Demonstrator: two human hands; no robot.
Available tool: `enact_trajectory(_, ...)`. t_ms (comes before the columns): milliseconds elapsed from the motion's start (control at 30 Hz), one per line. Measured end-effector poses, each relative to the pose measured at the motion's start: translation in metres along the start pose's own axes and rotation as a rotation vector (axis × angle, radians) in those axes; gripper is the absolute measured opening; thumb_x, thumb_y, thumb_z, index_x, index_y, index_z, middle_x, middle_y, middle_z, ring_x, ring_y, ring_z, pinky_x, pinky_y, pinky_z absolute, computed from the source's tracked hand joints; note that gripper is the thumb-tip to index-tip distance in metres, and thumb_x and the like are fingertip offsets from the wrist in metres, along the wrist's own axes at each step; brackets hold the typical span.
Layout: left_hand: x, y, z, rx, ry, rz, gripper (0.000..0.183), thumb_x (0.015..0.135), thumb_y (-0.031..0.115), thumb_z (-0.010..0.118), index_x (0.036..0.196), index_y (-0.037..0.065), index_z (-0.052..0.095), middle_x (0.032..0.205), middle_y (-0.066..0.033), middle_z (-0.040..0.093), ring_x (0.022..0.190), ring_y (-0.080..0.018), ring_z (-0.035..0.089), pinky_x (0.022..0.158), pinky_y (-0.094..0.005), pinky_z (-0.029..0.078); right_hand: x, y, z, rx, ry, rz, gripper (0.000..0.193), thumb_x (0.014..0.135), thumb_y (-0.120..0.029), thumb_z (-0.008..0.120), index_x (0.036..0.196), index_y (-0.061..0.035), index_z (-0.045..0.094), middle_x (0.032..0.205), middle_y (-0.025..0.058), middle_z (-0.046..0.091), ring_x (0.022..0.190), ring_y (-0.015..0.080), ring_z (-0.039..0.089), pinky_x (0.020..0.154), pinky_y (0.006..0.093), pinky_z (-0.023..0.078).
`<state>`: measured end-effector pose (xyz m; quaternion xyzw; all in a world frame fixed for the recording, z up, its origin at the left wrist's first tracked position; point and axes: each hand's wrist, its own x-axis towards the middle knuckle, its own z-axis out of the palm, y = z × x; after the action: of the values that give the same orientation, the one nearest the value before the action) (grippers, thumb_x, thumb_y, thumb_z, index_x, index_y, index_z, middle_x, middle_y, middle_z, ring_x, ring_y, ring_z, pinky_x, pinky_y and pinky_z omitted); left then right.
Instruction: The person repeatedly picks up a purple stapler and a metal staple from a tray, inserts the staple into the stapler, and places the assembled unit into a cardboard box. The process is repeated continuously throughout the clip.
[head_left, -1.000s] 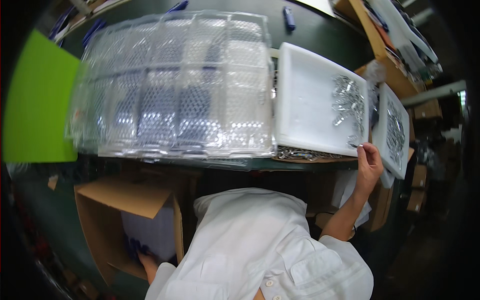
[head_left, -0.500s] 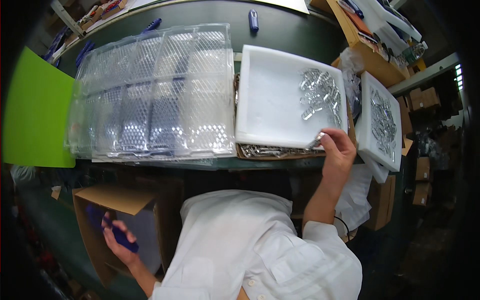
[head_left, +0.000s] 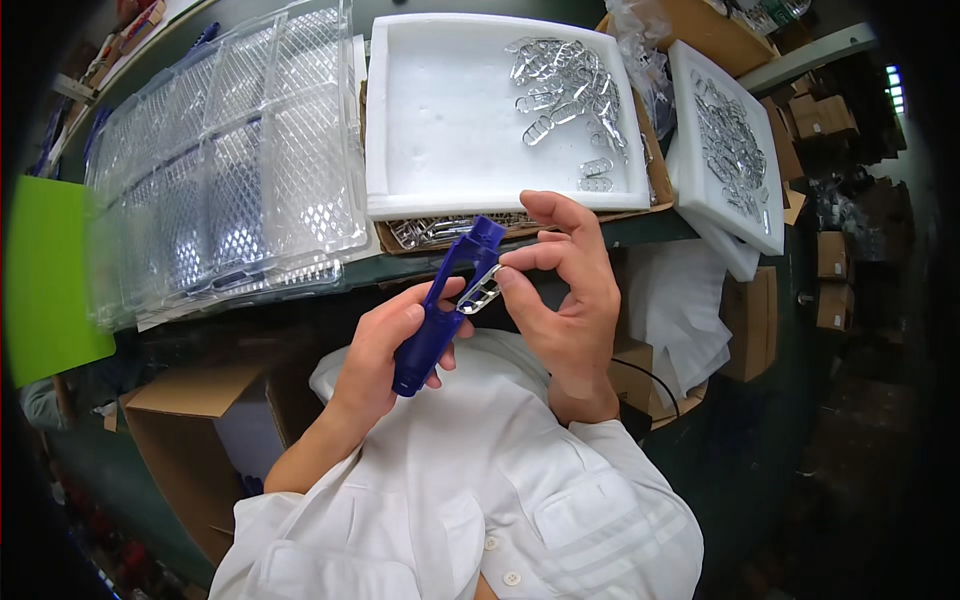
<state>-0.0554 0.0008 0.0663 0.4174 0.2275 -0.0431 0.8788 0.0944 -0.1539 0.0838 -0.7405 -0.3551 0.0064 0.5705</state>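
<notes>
In front of my chest, my left hand (head_left: pixel 385 345) is wrapped round a dark blue plastic housing (head_left: pixel 428 345), long and tilted, with an open slot in its upper half. My right hand (head_left: pixel 570 295) pinches a shiny slotted metal piece (head_left: pixel 479 292) between thumb and forefinger. The metal piece lies against the edge of the slot; I cannot tell whether it sits inside. Beyond my hands stands a white foam tray (head_left: pixel 430 190) with a heap of similar metal pieces (head_left: pixel 575 85) on its right side.
Under the foam tray, a cardboard box (head_left: pixel 660 165) holds more metal pieces. Clear plastic blister trays (head_left: pixel 225 160) cover the bench's left, beside a bright green sheet (head_left: pixel 50 290). Another foam tray (head_left: pixel 690 150) of metal pieces leans at right. An open carton (head_left: pixel 190 440) stands lower left.
My left hand has come up from the carton with the blue housing. My right hand has drawn back from the foam tray with a metal piece, and both now meet before my chest.
</notes>
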Motion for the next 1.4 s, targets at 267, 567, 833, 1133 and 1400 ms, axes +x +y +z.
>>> enact_trajectory(267, 0.002, -0.008, 0.0, 0.13, 0.015, -0.042, 0.058, 0.089, 0.007, 0.049, 0.146, 0.0, 0.057, 0.106, -0.0108, 0.073, 0.079, -0.0111, 0.068, 0.062, -0.0255, 0.057, -0.005, 0.004, 0.013, -0.282, -0.084, -0.094, 0.015, 0.074, 0.002, 0.079, 0.081, -0.0024, 0.066, 0.132, 0.0188, 0.066, 0.116, 0.0381, 0.065, 0.085, 0.0437, 0.058)
enact_trajectory(567, 0.004, -0.018, -0.003, 0.279, 0.092, 0.014, 0.054, 0.092, 0.001, 0.048, 0.144, 0.002, 0.06, 0.102, -0.0051, 0.072, 0.076, -0.0074, 0.065, 0.06, -0.0235, 0.053, -0.009, 0.009, 0.019, -0.399, -0.169, -0.175, 0.016, 0.073, 0.001, 0.078, 0.081, -0.0012, 0.064, 0.129, 0.0193, 0.065, 0.113, 0.0387, 0.065, 0.088, 0.0461, 0.056)
enact_trajectory(833, 0.011, -0.02, 0.003, 0.347, 0.099, 0.071, 0.053, 0.092, 0.0, 0.045, 0.142, 0.0, 0.062, 0.097, -0.0049, 0.073, 0.072, -0.0068, 0.064, 0.059, -0.0233, 0.053, -0.005, 0.008, 0.012, -0.47, -0.168, -0.225, 0.019, 0.074, 0.007, 0.077, 0.085, 0.0, 0.064, 0.13, 0.0206, 0.066, 0.116, 0.0402, 0.066, 0.09, 0.0446, 0.057)
enact_trajectory(1133, 0.014, -0.025, -0.001, 0.436, 0.072, 0.143, 0.052, 0.09, -0.001, 0.044, 0.138, -0.003, 0.063, 0.094, -0.0056, 0.071, 0.071, -0.0076, 0.064, 0.059, -0.024, 0.052, -0.011, 0.013, 0.016, -0.497, -0.197, -0.291, 0.019, 0.074, 0.007, 0.076, 0.085, 0.0, 0.062, 0.129, 0.0202, 0.066, 0.114, 0.0395, 0.066, 0.089, 0.0444, 0.057)
enact_trajectory(1400, 0.021, -0.033, -0.006, 0.553, 0.073, 0.244, 0.033, 0.101, 0.007, 0.059, 0.132, -0.006, 0.064, 0.092, -0.0055, 0.072, 0.072, -0.0059, 0.064, 0.062, -0.0231, 0.054, -0.011, 0.018, 0.017, -0.415, -0.094, -0.145, 0.033, 0.076, -0.004, 0.08, 0.103, -0.0022, 0.061, 0.129, 0.0211, 0.063, 0.113, 0.0398, 0.066, 0.087, 0.0441, 0.058)
